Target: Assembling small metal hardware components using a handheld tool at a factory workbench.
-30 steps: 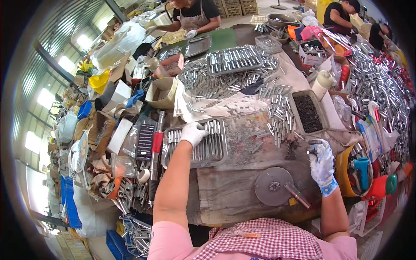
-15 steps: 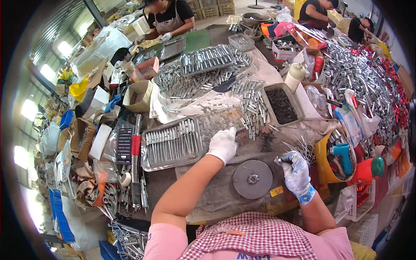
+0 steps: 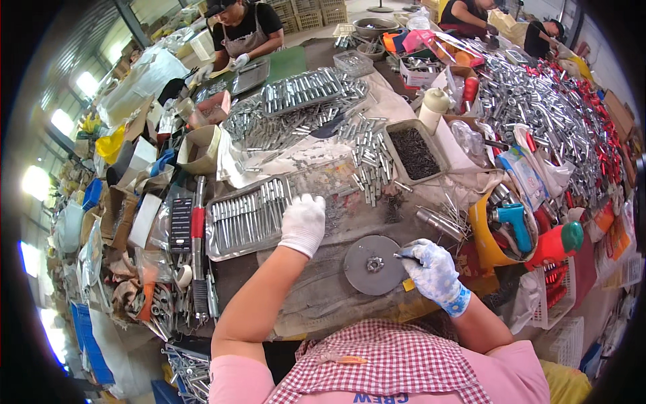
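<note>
My left hand (image 3: pixel 303 225), in a white knit glove, is at the right edge of a metal tray (image 3: pixel 217 256). Its fingers are curled closed, and what they hold, if anything, is hidden. In that tray stands a row of slim silver rods (image 3: pixel 245 219) with thicker upper ends. My right hand (image 3: pixel 436 275), in a pale glove with a blue floral cuff, pinches a small metal piece (image 3: pixel 399 256) at the right rim of a round grey disc (image 3: pixel 360 269) with a toothed hub (image 3: pixel 375 264). Behind this hand a shiny metal cylinder (image 3: pixel 441 223) lies beside thin rods.
Loose silver sleeves (image 3: pixel 370 161) lie beyond the disc, beside a bin of dark screws (image 3: pixel 414 153). A cut yellow container (image 3: pixel 481 232) holding a teal tool (image 3: pixel 515 225) stands right. A heap of metal parts (image 3: pixel 538 108) fills the far right. Co-workers (image 3: pixel 252 30) work across the table.
My left hand has moved left from the loose sleeves to the tray's edge. My right hand has come nearer the disc, and the metal cylinder now shows behind it. The whole view has shifted slightly.
</note>
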The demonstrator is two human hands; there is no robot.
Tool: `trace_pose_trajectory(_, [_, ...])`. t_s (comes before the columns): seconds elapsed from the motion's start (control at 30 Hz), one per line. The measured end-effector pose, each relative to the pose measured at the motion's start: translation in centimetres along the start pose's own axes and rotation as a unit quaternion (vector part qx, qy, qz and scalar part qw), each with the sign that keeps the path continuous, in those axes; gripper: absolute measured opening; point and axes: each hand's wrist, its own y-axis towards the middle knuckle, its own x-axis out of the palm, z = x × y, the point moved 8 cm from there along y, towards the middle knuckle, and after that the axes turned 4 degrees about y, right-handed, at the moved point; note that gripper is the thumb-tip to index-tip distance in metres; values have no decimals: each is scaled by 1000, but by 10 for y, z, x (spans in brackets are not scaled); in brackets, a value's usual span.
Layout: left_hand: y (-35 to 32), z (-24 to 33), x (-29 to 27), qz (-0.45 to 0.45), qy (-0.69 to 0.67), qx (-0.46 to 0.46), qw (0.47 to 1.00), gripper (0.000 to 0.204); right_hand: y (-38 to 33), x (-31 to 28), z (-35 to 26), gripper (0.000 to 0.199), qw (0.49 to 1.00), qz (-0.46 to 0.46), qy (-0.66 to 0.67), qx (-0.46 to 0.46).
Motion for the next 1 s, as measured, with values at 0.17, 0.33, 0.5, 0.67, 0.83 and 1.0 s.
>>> trace_pose_trajectory(0.17, [-45,-1,-33,69,-350,43,933,14,-1,9,-13,15,999,-31,-25,-6])
trace_pose_trajectory(0.33, [-89,27,-61,2,-541,-1,841,15,0,21,-30,16,998,-56,25,-26])
trace_pose_trajectory(0.5, [-110,42,-75,19,-562,25,826,22,-1,32,-43,15,991,-125,1,-41])
trace_pose_trajectory(0.67, [-115,42,-74,35,-568,28,822,24,-3,31,-58,14,981,-133,-79,-112])
trace_pose_trajectory(0.83, [-117,59,-72,97,-495,83,860,22,-13,40,-46,18,970,-162,-138,-120])
trace_pose_trajectory(1.0, [-115,60,-52,72,-528,40,845,20,-11,54,-20,23,969,-195,-120,-96])
